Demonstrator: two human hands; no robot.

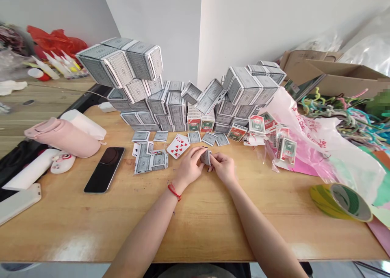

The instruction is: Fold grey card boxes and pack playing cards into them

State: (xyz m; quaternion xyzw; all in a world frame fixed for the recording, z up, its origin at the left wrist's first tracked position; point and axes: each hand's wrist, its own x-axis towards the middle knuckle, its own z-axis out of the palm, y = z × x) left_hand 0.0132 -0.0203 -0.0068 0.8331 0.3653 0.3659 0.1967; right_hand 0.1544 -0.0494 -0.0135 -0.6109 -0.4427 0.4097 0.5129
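Note:
Both my left hand (191,167) and my right hand (224,167) are closed on a grey-backed playing card (206,157), held between them just above the table. Whether it is one card or more I cannot tell. A red cord is tied round my left wrist. Left of my hands, a face-up heart card (178,146) lies near a loose group of folded cards (149,158). Several small folded cards (209,138) lie in a row beyond my hands. Behind them stand stacked blocks of folded cards (170,107), with tilted pieces (210,96) on top in the middle.
Red-and-green card boxes (239,132) and a thin plastic bag (304,135) lie at the right, with a roll of tape (341,202) nearer. A phone (104,170) and a pink bottle (63,136) lie at the left. A cardboard box (344,72) stands back right.

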